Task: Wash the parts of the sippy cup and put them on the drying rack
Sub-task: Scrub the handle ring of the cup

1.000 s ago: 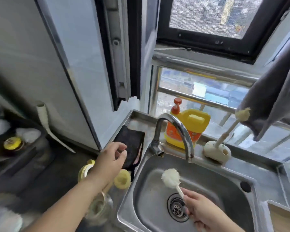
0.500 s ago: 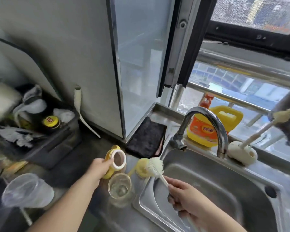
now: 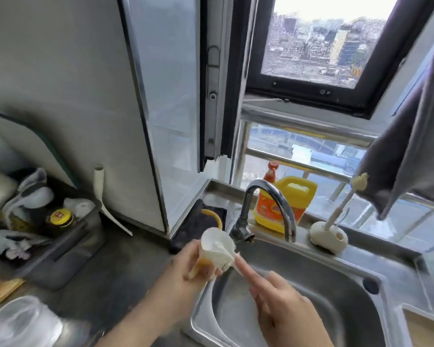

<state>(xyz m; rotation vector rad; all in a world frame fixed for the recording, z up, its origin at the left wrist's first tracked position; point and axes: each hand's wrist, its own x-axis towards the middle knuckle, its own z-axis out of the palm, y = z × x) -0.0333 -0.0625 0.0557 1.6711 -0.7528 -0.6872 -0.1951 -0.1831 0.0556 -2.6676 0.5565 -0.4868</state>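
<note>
The lid (image 3: pixel 214 249) is over the left rim of the sink (image 3: pixel 336 284), held by the curled fingers of the left hand (image 3: pixel 186 269). Its opening faces about 10 o'clock. The right hand (image 3: pixel 283 304) is at 4 o'clock from it, gripping the brush (image 3: pixel 232 259), which points along 10 o'clock into the lid.

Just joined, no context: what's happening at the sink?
A person is scrubbing a sippy cup part at the left edge of the sink. The left hand grips the part, and the right hand works a white brush into it. No water shows at the faucet. A dish soap jug stands behind it.
</note>
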